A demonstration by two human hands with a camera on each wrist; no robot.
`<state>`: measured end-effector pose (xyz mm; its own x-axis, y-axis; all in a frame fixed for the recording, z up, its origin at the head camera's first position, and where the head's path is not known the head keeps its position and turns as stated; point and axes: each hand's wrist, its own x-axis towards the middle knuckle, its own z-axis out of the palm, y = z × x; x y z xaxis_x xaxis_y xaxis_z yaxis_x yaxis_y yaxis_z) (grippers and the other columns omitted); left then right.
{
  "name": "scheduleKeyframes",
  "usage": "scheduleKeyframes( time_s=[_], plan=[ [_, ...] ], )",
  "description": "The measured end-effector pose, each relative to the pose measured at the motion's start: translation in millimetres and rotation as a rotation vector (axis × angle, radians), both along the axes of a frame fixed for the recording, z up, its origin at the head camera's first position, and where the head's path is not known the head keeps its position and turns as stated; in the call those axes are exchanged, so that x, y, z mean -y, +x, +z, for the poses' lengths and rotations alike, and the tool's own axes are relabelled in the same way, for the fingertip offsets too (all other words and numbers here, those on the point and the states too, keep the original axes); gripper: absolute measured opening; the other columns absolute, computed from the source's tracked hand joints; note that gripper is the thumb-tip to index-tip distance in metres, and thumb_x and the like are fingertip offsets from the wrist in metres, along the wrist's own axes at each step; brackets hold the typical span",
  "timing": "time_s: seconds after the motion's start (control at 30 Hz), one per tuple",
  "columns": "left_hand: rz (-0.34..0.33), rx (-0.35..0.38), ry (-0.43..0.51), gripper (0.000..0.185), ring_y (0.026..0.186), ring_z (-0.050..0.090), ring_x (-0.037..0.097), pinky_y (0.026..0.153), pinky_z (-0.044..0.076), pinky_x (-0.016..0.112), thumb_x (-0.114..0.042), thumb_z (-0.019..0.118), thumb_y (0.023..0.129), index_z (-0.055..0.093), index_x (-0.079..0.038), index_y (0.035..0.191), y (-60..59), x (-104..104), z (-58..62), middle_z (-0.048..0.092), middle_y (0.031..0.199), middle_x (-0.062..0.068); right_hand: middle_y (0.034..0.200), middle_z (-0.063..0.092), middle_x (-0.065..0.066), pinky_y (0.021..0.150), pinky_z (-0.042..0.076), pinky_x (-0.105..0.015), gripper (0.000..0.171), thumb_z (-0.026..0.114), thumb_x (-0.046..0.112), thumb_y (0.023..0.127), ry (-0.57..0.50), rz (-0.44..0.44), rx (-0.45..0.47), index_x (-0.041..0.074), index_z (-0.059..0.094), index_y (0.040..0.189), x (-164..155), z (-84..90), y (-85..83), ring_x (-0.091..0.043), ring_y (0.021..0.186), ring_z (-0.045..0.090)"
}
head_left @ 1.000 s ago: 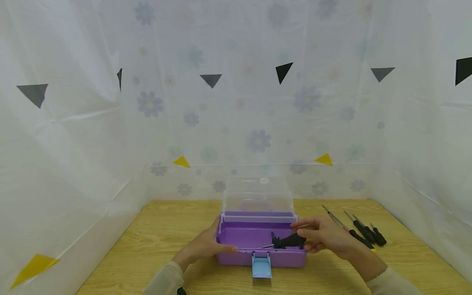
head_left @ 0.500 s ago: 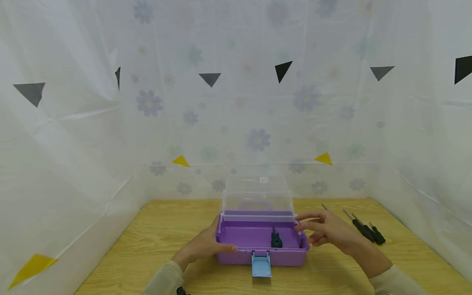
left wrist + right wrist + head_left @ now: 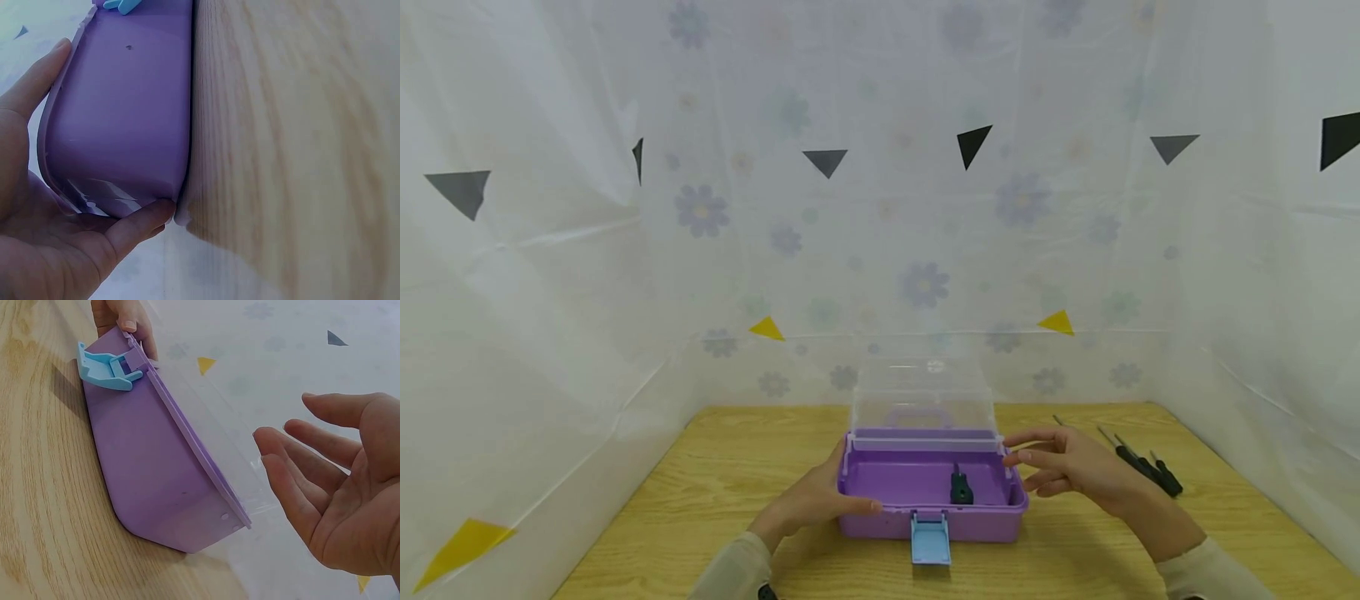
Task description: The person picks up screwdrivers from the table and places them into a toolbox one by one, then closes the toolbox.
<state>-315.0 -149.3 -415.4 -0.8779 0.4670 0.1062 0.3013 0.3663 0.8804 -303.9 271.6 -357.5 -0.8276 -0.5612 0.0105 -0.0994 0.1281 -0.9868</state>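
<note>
A purple toolbox [image 3: 880, 525] stands on the table with its clear lid [image 3: 925, 404] tipped back and its light-blue latch [image 3: 931, 543] hanging down in front. My left hand [image 3: 812, 498] grips the box's left end. In the left wrist view its thumb is on the rim and its fingers [image 3: 140, 226] reach round the end wall. Inside the box lies a small dark tool [image 3: 961, 487], right of the middle. Beside the right end, my right hand [image 3: 1084, 468] is raised with fingers loosely spread and nothing in them; the right wrist view shows its palm [image 3: 359, 531] bare.
Several black-handled screwdrivers [image 3: 1165, 479] lie on the wooden table [image 3: 722, 467] at the right, partly behind my right hand. A pale flowered sheet [image 3: 880, 275] hangs round the back and sides.
My right hand has let go of a black-handled screwdriver at the box and drawn back slightly to the right. That screwdriver no longer shows in the head view. My left hand has stayed.
</note>
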Motion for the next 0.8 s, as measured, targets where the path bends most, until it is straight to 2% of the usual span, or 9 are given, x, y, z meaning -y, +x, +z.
scheduleKeyframes(
  time_s=[0.4, 0.6, 0.8],
  plan=[
    [0.008, 0.006, -0.006, 0.13, 0.135, 0.049, 0.042, 0.113, 0.03, 0.066, -0.041, 0.088, 0.08, -0.005, -0.01, 0.166, -0.3, 1.3, -1.2, 0.044, 0.154, 0.026, 0.134, 0.063, -0.019, 0.085, 0.06, -0.044, 0.051, 0.059, 0.027, 0.108, 0.08, -0.093, -0.032, -0.004, 0.051, 0.148, -3.3, 7.8, 5.4, -0.043, 0.106, 0.067],
    [0.002, 0.006, -0.003, 0.129, 0.134, 0.05, 0.042, 0.113, 0.031, 0.066, -0.041, 0.088, 0.08, -0.004, -0.011, 0.167, 0.2, 1.2, -0.8, 0.044, 0.154, 0.026, 0.138, 0.06, -0.018, 0.088, 0.058, -0.047, 0.047, 0.054, 0.029, 0.11, 0.104, -0.102, -0.037, 0.002, 0.051, 0.149, -13.7, 8.3, 2.1, -0.037, 0.109, 0.065],
    [0.004, 0.009, -0.015, 0.13, 0.133, 0.051, 0.041, 0.113, 0.032, 0.066, -0.043, 0.087, 0.08, -0.004, -0.011, 0.167, -0.5, 0.7, -0.2, 0.044, 0.154, 0.026, 0.136, 0.062, -0.014, 0.088, 0.058, -0.047, 0.049, 0.055, 0.031, 0.11, 0.124, -0.112, -0.031, 0.006, 0.05, 0.151, -29.3, 5.0, -0.3, -0.037, 0.111, 0.063]
  ],
)
